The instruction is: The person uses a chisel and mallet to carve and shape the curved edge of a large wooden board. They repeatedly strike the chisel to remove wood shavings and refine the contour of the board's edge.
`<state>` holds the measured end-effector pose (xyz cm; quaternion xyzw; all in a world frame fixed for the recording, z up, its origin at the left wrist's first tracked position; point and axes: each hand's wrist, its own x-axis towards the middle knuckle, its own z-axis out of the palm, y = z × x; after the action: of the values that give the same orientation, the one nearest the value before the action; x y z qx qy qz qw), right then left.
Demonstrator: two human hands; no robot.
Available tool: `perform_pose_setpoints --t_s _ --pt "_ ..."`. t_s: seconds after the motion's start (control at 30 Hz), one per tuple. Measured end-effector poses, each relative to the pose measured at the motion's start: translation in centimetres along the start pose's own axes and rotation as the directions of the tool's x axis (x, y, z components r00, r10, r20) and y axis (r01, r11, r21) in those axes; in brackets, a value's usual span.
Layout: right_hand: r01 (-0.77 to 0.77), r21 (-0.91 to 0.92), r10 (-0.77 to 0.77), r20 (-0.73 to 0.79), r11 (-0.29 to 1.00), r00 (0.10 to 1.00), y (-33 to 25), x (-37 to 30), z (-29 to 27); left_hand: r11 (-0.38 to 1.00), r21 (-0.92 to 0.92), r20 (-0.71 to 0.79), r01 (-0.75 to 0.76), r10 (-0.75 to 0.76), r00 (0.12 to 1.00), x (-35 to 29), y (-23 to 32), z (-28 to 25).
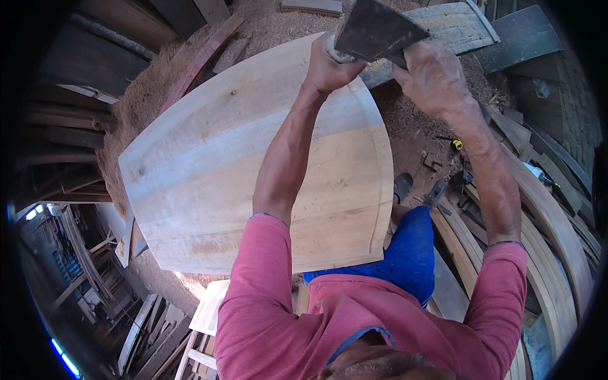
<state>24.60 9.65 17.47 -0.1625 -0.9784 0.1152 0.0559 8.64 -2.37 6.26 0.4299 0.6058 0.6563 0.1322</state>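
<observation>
High over the far end of a large pale wooden panel, I hold up a dark, flat-sided, wedge-shaped tool; its exact kind does not show. My left hand is closed round a whitish, rounded part at the tool's left end. The fingers of my right hand are curled at its lower right corner. The panel lies below my left forearm, with a curved outline, a pale ledge along its right edge and a few knots. Part of its far edge is hidden behind my left hand.
A worn plank lies beyond the panel. A reddish board leans at the far left. Long curved timbers are stacked on my right, near a yellow tape measure. Shavings cover the ground; scrap wood lies at lower left.
</observation>
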Motion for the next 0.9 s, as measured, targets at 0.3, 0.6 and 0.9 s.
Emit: perform_pose_setpoints --t_s 0.3,0.6,0.9 --pt "0.006 0.637 0.196 -0.246 0.771 0.949 -1.1 -4.1 -3.4 0.993 0.06 -0.214 0.098 -0.083 0.973 2.4 -4.3 0.4" --pt "0.207 0.793 0.282 -0.428 0.573 0.859 0.5 -6.7 -6.4 0.987 0.028 -0.048 0.161 -0.159 0.986 2.6 -4.3 -0.3" --pt "0.422 0.703 0.198 -0.618 0.573 0.76 1.8 -5.7 -10.0 0.984 0.012 -0.01 0.177 -0.177 0.984 1.4 -4.6 0.2"
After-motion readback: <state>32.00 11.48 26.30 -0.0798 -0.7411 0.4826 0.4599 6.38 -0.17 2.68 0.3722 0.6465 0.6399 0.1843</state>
